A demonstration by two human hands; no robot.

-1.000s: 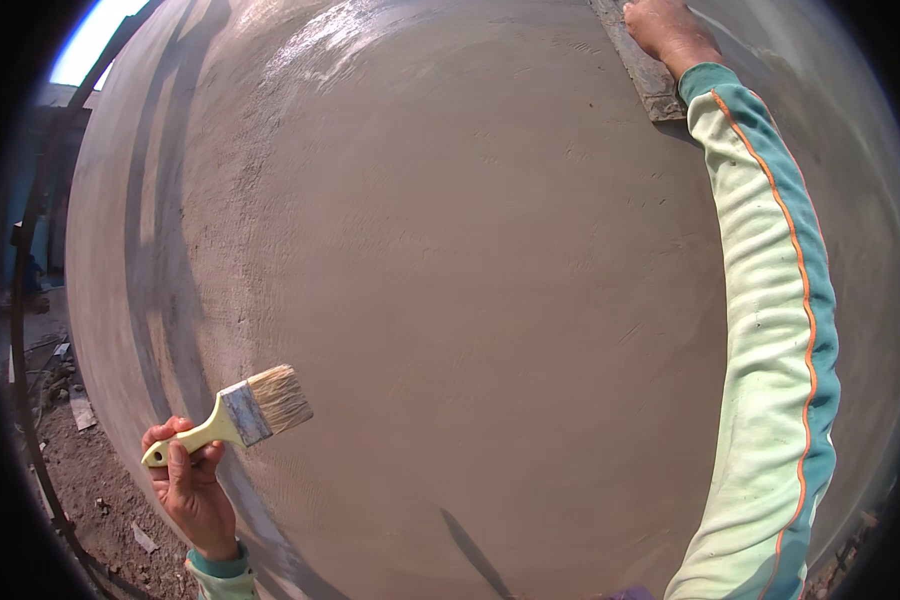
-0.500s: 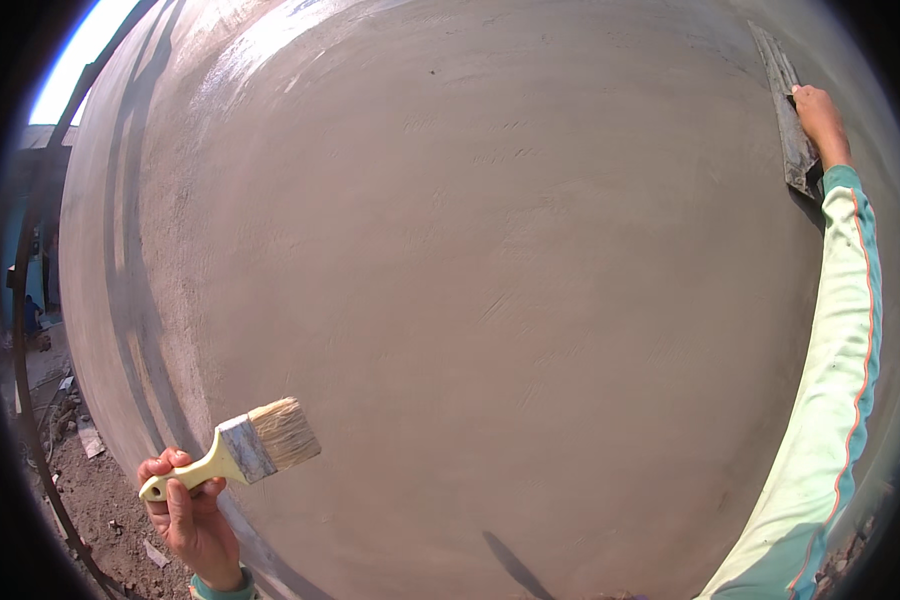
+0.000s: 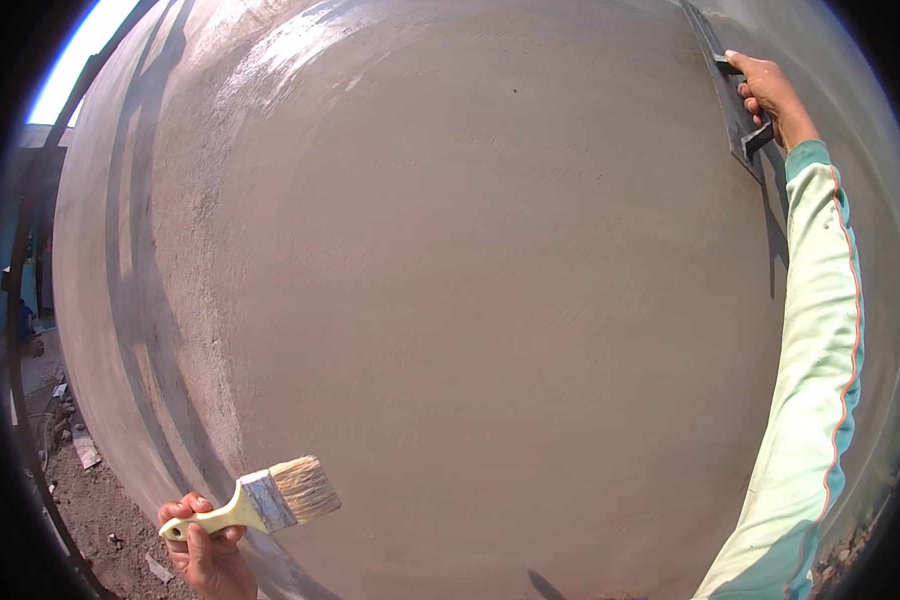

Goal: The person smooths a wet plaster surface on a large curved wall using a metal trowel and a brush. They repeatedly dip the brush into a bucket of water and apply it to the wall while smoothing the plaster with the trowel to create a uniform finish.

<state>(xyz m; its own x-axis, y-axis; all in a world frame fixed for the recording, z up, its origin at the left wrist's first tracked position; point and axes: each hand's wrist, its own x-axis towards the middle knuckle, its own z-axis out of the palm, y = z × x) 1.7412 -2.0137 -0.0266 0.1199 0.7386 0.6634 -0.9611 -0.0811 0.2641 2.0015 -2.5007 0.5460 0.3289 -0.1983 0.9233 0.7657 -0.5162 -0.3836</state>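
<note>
A grey cement-plastered wall (image 3: 490, 320) fills most of the view, glossy in a patch at the top. At the lower left my left hand (image 3: 205, 550) grips the pale yellow handle of a wide paintbrush (image 3: 303, 490), its light bristles pointing right. At the upper right my right hand (image 3: 770, 95), in a pale green sleeve with teal cuff, is closed round the handle of a long dark metal trowel (image 3: 715, 70). The trowel is held along the wall surface, tilted with its top to the left, casting a shadow below it.
Along the left rim stand a dark vertical pole (image 3: 16, 360) and a bluish structure (image 3: 25, 250) with dark shapes too small to make out. Below them lies dirt ground with scattered rubble (image 3: 90, 480). Long shadow bands cross the wall's left side.
My right hand and the trowel moved right and down, then back left and a little up, the trowel's handle now showing more. My left hand with the brush has sunk lower in the picture.
</note>
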